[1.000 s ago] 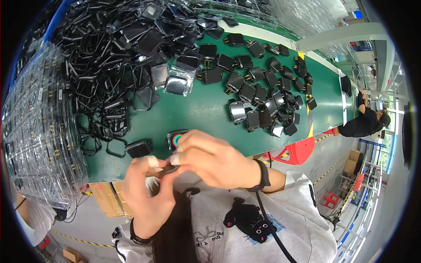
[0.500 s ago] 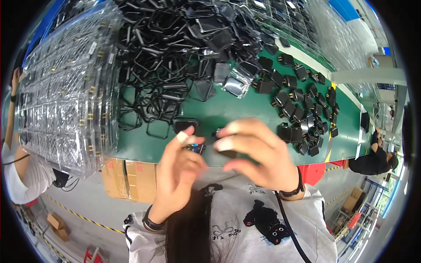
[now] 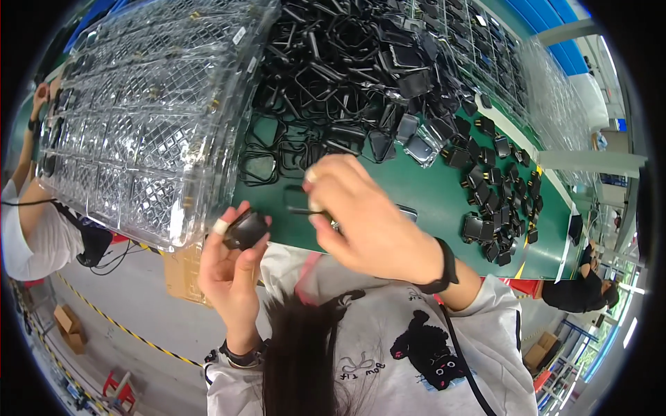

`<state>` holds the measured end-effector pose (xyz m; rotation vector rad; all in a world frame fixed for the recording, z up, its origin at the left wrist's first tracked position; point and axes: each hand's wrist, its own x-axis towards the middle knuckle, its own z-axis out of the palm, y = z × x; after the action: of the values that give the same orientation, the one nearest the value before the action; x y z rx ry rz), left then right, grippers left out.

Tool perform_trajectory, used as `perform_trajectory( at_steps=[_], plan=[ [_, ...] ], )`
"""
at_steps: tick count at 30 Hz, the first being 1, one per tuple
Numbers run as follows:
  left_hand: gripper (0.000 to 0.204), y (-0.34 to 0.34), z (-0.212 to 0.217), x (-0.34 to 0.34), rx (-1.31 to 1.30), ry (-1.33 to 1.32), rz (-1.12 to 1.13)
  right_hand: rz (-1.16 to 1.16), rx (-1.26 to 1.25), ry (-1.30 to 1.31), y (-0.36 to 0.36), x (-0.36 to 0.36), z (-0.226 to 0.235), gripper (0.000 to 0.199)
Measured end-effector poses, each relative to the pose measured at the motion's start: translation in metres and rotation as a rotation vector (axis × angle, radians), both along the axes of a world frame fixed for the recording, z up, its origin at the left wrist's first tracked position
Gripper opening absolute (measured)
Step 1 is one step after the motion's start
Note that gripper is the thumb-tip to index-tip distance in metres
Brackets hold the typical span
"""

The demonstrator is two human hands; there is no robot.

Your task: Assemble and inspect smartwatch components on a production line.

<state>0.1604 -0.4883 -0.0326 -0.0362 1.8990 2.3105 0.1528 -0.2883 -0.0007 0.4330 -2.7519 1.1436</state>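
Observation:
My left hand (image 3: 232, 277) grips a small black rounded-square unit (image 3: 245, 230) between thumb and fingers, in front of the table's near edge. Just to its right, my right hand (image 3: 378, 225) reaches across with the palm down and its fingertips pinched. A thin black frame (image 3: 300, 210), smeared by motion, appears to be in those fingertips. Behind it on the green table lies a heap of similar loose black frames (image 3: 326, 90). Partly hidden by my right hand, another small dark item (image 3: 408, 212) rests on the table.
Stacked clear plastic trays (image 3: 159, 132) rise at the left. Many black square units with gold prongs (image 3: 489, 191) lie at the right, near film-wrapped pieces (image 3: 420, 148). Filled trays (image 3: 465, 35) stand at the back. A cardboard box (image 3: 186, 274) sits below; co-workers are at both sides.
The view has shifted. My left hand has moved left and now shows a black unit in its grip. My right hand has swung left toward the frames and appears to have picked one up.

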Motion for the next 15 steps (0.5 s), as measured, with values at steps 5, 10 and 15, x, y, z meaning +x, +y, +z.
perform_trajectory(
  at_steps=[5, 10, 15],
  plan=[
    [0.048, 0.020, 0.000, -0.004, 0.352, -0.049, -0.247, 0.020, -0.333, -0.235, 0.009, 0.020, 0.025, 0.023],
    [0.044, 0.041, 0.004, -0.003, 0.397, -0.150, -0.453, -0.134, -0.172, -0.004, 0.018, 0.032, 0.018, 0.027],
    [0.038, 0.052, -0.003, -0.005, 0.368, -0.153, -0.498, -0.277, -0.409, -0.165, 0.030, 0.045, 0.009, 0.027]
  ],
)
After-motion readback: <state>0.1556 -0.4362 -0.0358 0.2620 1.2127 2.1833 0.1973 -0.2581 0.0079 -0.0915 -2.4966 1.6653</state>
